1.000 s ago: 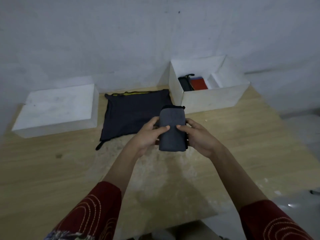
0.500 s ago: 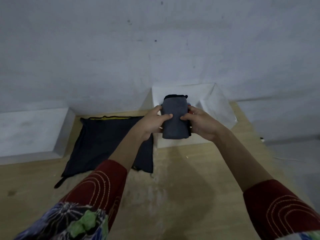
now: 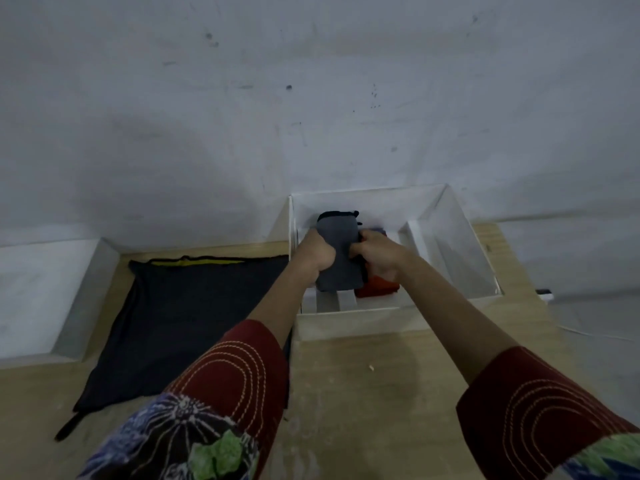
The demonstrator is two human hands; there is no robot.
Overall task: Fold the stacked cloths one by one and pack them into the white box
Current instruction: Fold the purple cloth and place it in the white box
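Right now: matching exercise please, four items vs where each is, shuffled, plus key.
1 grey folded cloth
2 red cloth
3 dark spread cloth
4 white slab

A flat on the table, left of the white box
B inside the box, by the right hand
C gripped by left hand and right hand, over the box
D far left on the table

Pairs: 1-C, 2-B, 3-A, 4-D

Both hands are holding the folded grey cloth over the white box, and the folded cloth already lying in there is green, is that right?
Not quite. The head view shows a red cloth already lying in the white box, not a green one. The left hand and right hand do hold the folded grey cloth over the box.
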